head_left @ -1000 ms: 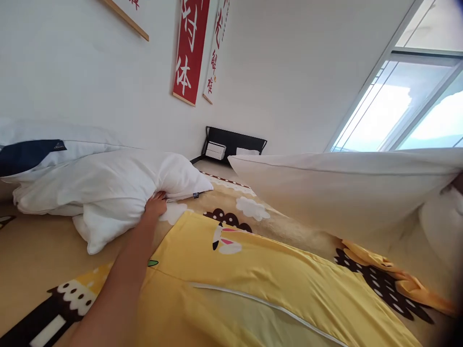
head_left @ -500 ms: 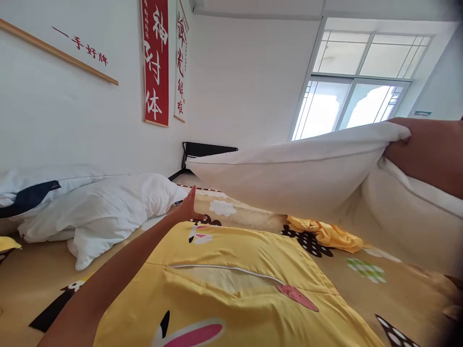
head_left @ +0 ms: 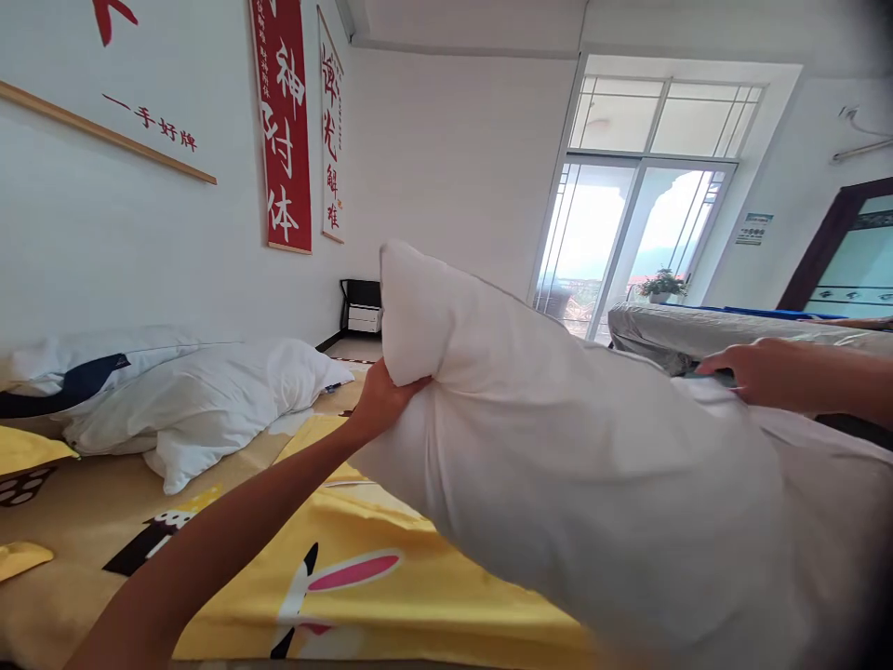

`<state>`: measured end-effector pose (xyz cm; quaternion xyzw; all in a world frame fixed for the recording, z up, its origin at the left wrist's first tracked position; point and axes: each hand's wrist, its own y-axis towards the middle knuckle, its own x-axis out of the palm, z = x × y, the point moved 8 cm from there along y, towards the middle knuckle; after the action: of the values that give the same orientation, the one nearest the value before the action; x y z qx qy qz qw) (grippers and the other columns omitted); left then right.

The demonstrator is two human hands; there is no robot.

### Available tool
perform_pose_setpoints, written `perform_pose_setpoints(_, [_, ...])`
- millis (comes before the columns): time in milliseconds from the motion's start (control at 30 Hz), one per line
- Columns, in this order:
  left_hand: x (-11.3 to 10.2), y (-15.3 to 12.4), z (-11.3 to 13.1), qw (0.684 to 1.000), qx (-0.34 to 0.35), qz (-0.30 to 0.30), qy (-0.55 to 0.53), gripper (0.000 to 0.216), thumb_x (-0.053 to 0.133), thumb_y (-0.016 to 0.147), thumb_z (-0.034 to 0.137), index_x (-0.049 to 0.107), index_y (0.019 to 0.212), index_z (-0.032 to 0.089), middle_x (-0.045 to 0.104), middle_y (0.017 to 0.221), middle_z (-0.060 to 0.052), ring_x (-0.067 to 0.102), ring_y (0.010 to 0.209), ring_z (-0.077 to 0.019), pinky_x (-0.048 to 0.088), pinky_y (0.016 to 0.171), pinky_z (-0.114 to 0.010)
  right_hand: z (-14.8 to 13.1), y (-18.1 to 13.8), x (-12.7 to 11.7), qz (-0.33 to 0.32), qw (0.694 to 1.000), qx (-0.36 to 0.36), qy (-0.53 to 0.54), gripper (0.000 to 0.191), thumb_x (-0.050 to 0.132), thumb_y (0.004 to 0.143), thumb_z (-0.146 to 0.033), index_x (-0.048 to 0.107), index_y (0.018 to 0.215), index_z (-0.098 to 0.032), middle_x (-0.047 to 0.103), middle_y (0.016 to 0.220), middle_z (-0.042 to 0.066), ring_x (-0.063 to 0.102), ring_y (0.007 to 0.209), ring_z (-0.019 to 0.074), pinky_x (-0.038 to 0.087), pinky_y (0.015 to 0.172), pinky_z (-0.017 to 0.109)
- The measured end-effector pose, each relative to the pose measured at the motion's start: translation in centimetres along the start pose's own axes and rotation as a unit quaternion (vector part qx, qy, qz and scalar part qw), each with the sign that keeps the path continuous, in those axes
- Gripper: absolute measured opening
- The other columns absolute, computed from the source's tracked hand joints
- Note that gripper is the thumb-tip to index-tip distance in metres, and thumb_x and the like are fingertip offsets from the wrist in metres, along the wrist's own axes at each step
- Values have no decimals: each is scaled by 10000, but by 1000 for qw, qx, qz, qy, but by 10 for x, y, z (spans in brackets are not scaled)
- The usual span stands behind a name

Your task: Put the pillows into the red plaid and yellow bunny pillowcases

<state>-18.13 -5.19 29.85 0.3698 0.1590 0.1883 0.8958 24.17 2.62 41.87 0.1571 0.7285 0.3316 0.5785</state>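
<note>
A large white pillow (head_left: pixel 558 447) hangs tilted in front of me, its far left corner pointing up. My left hand (head_left: pixel 385 398) grips it just below that corner, fingers wrapped round the bunched cloth. Over on the right, my right hand (head_left: pixel 753 372) pinches the pillow's upper edge. Beneath it a yellow pillowcase (head_left: pixel 391 568) with a printed rabbit face lies flat, its right part hidden behind the pillow. The slit in the case is mostly covered.
More white pillows (head_left: pixel 230 391) lie against the left wall on a tan patterned sheet (head_left: pixel 42 614). Yellow cloth (head_left: pixel 32 451) is at the left edge. A plastic-wrapped mattress (head_left: pixel 656 330) and a potted plant (head_left: pixel 662 284) stand near the glass door (head_left: pixel 620 233).
My left hand, open and empty before, has closed on the pillow's corner. The pillow has swung nearer and lower over the pillowcase. The view has turned somewhat right.
</note>
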Motion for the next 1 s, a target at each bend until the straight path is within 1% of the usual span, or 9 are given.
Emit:
perform_pose_setpoints(67, [15,-12,10,1000,-2,-25,9,397,753,670,389,646,978,162,728,1004,-105,669,932,-295,536,758,-388,-40,-12,12,-88,995,-24,28,194,702,734,-346,731,824,-175,718,724,138,637,550,212,442,557,351])
perform_pose_setpoints(167, [32,-21,36,999,25,-44,-4,380,735,690,350,639,1013,172,726,1004,-87,668,926,-276,531,767,-374,-146,-32,0,-74,966,-131,210,492,584,828,-496,545,1272,-288,632,1235,94,644,993,246,512,760,370])
perform_pose_setpoints(300, [40,-18,67,998,17,-64,-13,574,771,663,399,593,1159,171,688,1124,-108,632,1035,-300,516,829,-394,-238,-42,-1,-68,940,-160,295,662,763,632,-483,558,1210,-233,659,1091,72,631,932,280,536,764,425])
perform_pose_setpoints(500, [12,-26,47,976,59,-202,53,750,777,646,478,494,1302,248,575,1307,-97,531,1189,-312,413,1000,-440,-195,-40,2,25,932,-15,363,413,796,562,-461,639,816,-177,641,804,61,618,760,275,522,631,425])
perform_pose_setpoints(567, [-22,-37,11,993,35,-106,48,752,798,623,476,500,1280,265,519,1368,-91,449,1281,-310,330,1075,-448,-172,-43,-6,55,916,13,397,408,809,552,-449,636,808,-182,637,798,66,616,757,280,516,606,421])
perform_pose_setpoints(667, [-58,-75,-68,977,-162,111,-77,689,745,669,548,501,1240,250,474,1390,-122,422,1301,-322,344,1046,-493,-153,-43,-25,95,898,20,429,361,813,576,-393,631,823,-203,634,806,60,615,763,275,514,599,415])
perform_pose_setpoints(733, [-29,-102,-97,929,-254,80,-256,699,703,666,634,515,1218,250,497,1362,-137,456,1270,-328,403,985,-506,-149,-39,-32,99,893,20,439,303,803,600,-364,618,794,-222,626,791,45,608,737,255,511,594,402])
perform_pose_setpoints(800, [12,-110,-88,886,-241,-5,-396,718,677,653,692,541,1203,251,533,1334,-134,484,1243,-320,433,961,-486,-150,-33,-31,73,895,18,439,247,783,616,-334,604,750,-229,613,759,30,596,695,234,503,583,390])
perform_pose_setpoints(1000, [41,-80,-56,924,-136,107,-340,683,810,595,512,589,1150,181,675,1083,-99,605,1054,-263,475,911,-365,-146,-24,-19,-17,927,-9,376,194,733,599,-299,626,746,-231,615,715,18,574,626,209,467,541,360])
